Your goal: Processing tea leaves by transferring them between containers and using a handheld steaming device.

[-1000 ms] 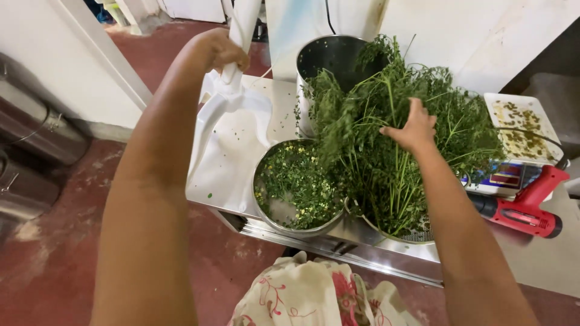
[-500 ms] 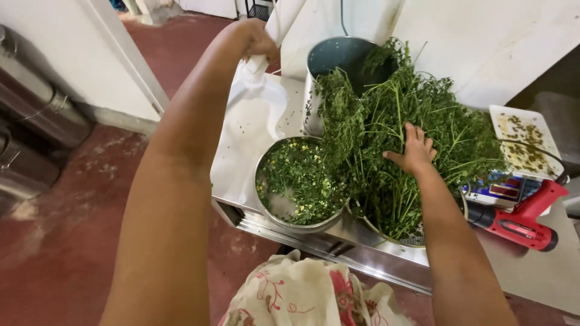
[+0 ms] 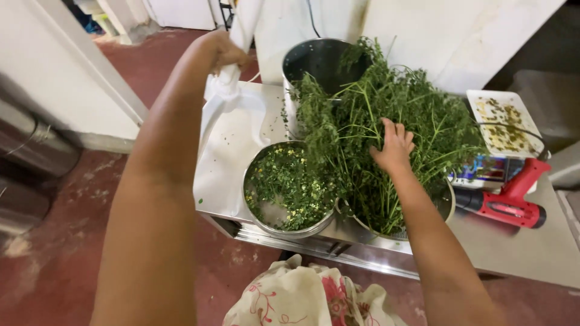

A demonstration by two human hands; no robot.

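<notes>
The floor [image 3: 54, 253] was dull red, scuffed and stained with pale patches, and it ran back past a white wall [image 3: 54, 78] on the left toward a doorway at the top of the view. A steel surface [image 3: 531, 247] with a shiny front edge stood against a white, marked wall [image 3: 459, 36] at the back, lit evenly and softly. At the far left edge sat grey metal cylinders [image 3: 30, 151], low by the floor, partly cut off.
</notes>
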